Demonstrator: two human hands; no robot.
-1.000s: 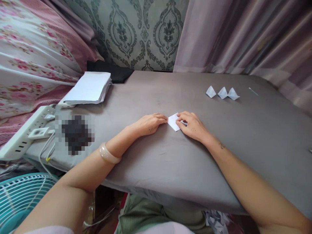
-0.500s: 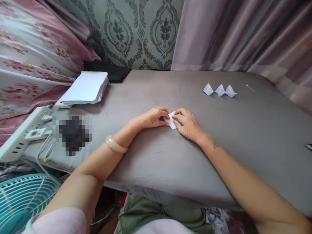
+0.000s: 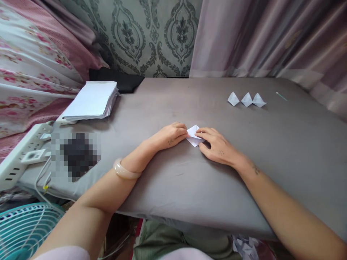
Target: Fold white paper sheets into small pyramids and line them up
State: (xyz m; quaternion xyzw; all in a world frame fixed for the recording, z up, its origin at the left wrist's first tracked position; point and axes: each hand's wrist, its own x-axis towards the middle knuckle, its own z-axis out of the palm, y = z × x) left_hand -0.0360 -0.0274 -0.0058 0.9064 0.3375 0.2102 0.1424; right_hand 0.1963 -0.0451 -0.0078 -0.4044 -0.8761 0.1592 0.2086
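A small white folded paper (image 3: 194, 141) lies on the grey cloth, turned so that a corner points towards me. My left hand (image 3: 172, 136) is closed at its left corner, the fingertips pinched together there. From the right, my right hand (image 3: 218, 146) grips the paper's right side, the forefinger lying across the top layer and the thumb near the lower edge. The right corner is hidden under these fingers. Three white folded paper pieces (image 3: 247, 100) stand in a row farther back on the right.
On the left are a stack of white paper (image 3: 90, 97), a black cloth or bag (image 3: 121, 80), a white power strip (image 3: 16, 159) with cables and a blurred-out dark item (image 3: 80, 155). A teal fan (image 3: 27, 231) stands below. A cotton swab (image 3: 281, 96) lies back right; paper scraps (image 3: 245, 247) sit below the edge.
My right hand has drawn back a little to the right and nearer to me. More of the paper shows, with a crease across it. The left fingers have closed together at its corner.
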